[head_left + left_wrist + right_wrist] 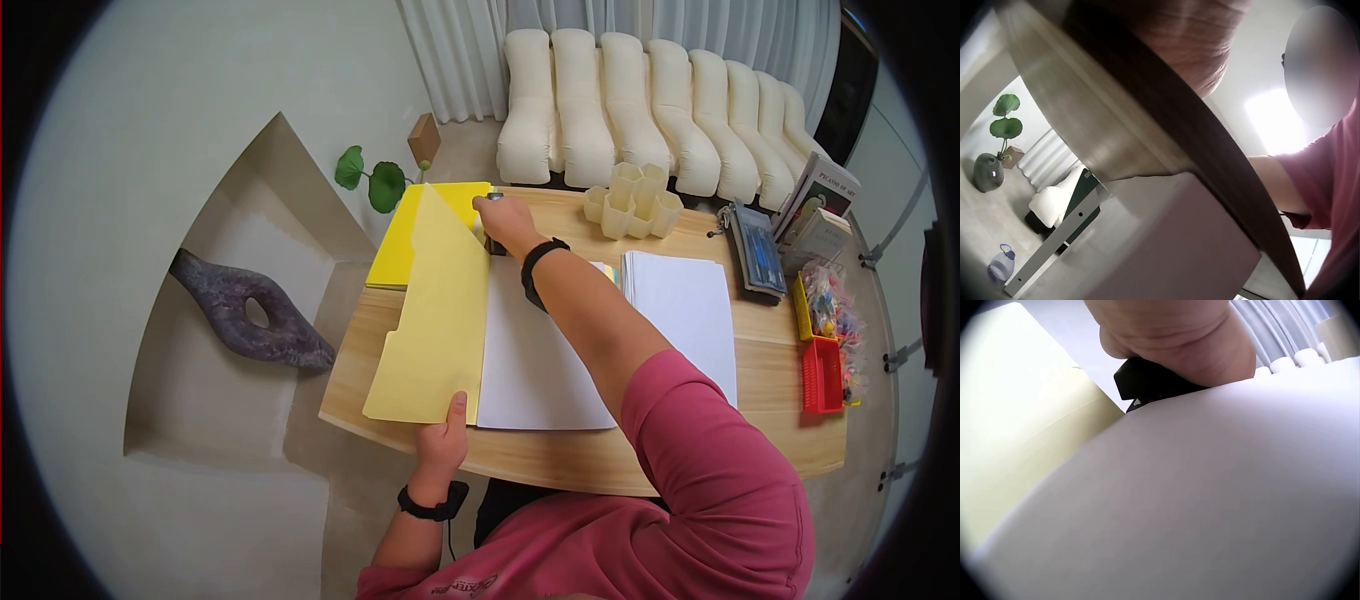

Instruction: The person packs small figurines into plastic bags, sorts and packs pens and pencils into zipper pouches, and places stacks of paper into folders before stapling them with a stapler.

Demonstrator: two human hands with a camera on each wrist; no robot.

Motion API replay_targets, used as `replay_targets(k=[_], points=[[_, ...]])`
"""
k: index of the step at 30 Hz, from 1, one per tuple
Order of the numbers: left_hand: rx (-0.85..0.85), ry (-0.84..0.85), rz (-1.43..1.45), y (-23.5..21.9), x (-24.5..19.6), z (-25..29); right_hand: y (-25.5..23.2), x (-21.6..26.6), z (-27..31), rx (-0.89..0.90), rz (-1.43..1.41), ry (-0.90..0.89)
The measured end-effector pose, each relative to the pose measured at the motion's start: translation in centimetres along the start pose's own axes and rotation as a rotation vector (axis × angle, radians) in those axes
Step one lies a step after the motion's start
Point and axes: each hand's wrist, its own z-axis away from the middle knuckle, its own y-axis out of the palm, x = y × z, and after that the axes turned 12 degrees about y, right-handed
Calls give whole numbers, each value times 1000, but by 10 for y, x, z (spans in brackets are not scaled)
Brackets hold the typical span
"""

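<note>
My right hand grips a small black stapler-like tool at the top of a white sheet stack. In the right wrist view, the black tool shows beneath that hand, right at the paper's edge. A pale yellow tabbed file folder stands opened along the stack's left side. At its bottom edge my left hand pinches it, thumb on top, the other fingers mostly hidden. The left wrist view shows part of this hand beside the table's dark edge.
Brighter yellow folders lie behind the opened one. A second paper stack is to the right. Farther back stand a cream honeycomb holder, a pen pouch, upright books and a red basket on the wooden table.
</note>
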Motion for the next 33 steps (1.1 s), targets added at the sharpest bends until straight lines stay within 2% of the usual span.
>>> replay_targets(k=[2, 4, 8, 10, 11, 13, 14, 16, 17, 18, 20, 21, 22, 24, 26, 28, 32, 33], points=[[32, -20, 6, -1, 0, 0, 3, -3, -3, 20, -20, 46], [34, -2, -4, -1, -2, -1, 5, -4, -4, -100, 207, -177], [26, -13, 18, 0, -1, -1, 5, -9, -3, -140, 269, -241], [13, 0, 18, 1, -5, -3, 10, -12, -10, -150, -56, -47], [13, -1, 18, 1, -6, -4, -2, -3, 1, -150, -56, -47], [-3, 11, -6, 2, -6, -4, -37, 26, 35, -157, -495, 297], [-1, 10, -5, 2, -6, -4, -38, 21, 32, -157, -495, 300], [-17, 4, -3, 3, -8, -5, -45, -1, 7, -155, -413, 210], [-16, 5, 0, 3, -8, -6, -20, -40, -35, -323, -214, 61], [-13, 7, 1, 2, -8, -6, -30, -38, -32, -325, -213, 62], [-9, 10, 5, 2, -7, -6, -53, -28, -22, -188, -442, 406], [-8, 6, 8, 2, -6, -5, -56, -35, -31, -205, -236, 412], [-9, 3, 10, 2, -5, -5, -58, -40, -33, -206, -236, 410], [-7, 14, -4, 2, -4, -5, -61, -49, -38, -247, 63, 340], [-5, 24, -17, 2, -5, -5, -64, -48, -28, -302, 56, 322], [-15, 17, -16, 3, -6, -6, -75, -46, -21, -180, -14, 327], [18, -41, 28, 1, -2, -1, -81, -46, -15, -195, 39, 329], [14, -48, 16, 1, -1, -1, -80, -51, -17, -199, 89, 276]])
